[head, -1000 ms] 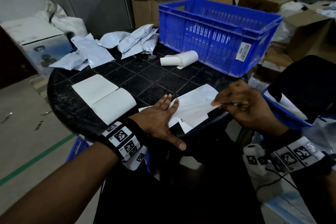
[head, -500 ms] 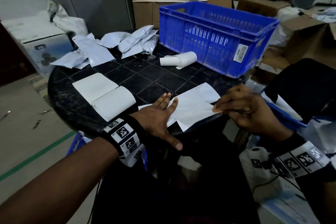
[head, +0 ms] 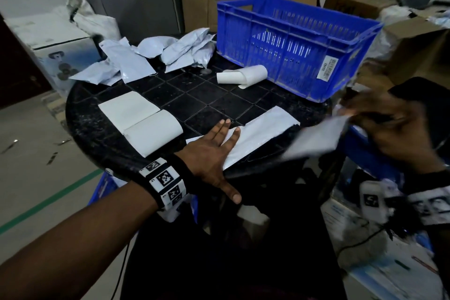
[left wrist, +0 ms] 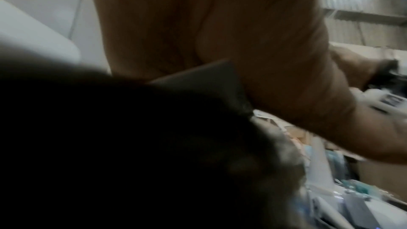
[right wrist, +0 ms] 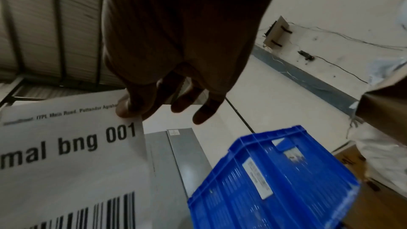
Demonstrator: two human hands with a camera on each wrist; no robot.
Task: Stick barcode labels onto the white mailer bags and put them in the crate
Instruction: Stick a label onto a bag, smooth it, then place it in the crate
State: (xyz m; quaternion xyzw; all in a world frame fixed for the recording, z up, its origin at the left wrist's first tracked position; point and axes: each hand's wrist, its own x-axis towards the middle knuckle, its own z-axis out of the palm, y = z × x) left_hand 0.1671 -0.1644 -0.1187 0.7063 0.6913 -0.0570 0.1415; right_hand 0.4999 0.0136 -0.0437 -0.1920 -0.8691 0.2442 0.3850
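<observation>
1. Lifted the barcode label [right wrist: 66,154] off the white mailer bag [head: 263,134], where it had lain half a second before; held up in the air just right of the bag.
2. Meant, most likely, a label ready to stick on; nothing stuck yet.
3. Showed black bars and big letters on flat white paper.
4. Pinched at one corner by the right hand [head: 394,129], thumb and fingers [right wrist: 123,109] closed on it.
5. Pressed the bag flat on the desk [head: 97,129] with the left hand [head: 209,153], fingers straight.
6. Stood behind, the blue crate [head: 292,48].
</observation>
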